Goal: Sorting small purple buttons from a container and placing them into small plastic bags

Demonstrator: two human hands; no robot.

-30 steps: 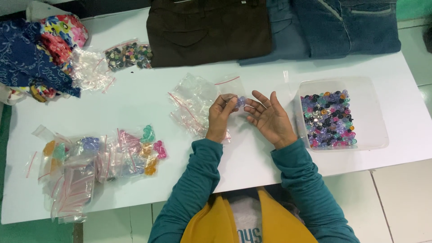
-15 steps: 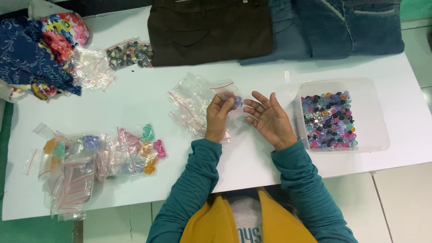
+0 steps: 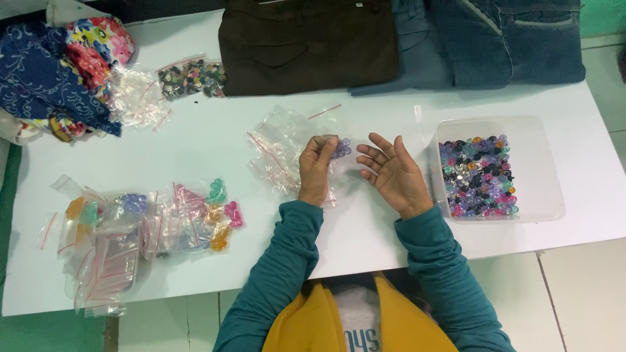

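Small clear plastic bag (image 3: pixel 338 148) with a few bluish-purple beads inside, pinched at the tips of the left hand's fingers (image 3: pixel 324 145), held just above the white worktop (image 3: pixel 215 137). Loose pile of empty clear bags with red seal strips (image 3: pixel 277 150) lying flat under and beside that hand. Clear rectangular tub (image 3: pixel 541 163) to the right, holding mixed purple, pink, black and blue beads.

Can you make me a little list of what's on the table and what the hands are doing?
Left hand: pinches a few small purple beads
Right hand: open, palm up, holds nothing
Under the hands: empty clear bags
Clear tub: mixed colourful beads, right of the hands
Filled bags: sorted colours, on the left
Far edge: brown trousers, blue jeans
Table: white
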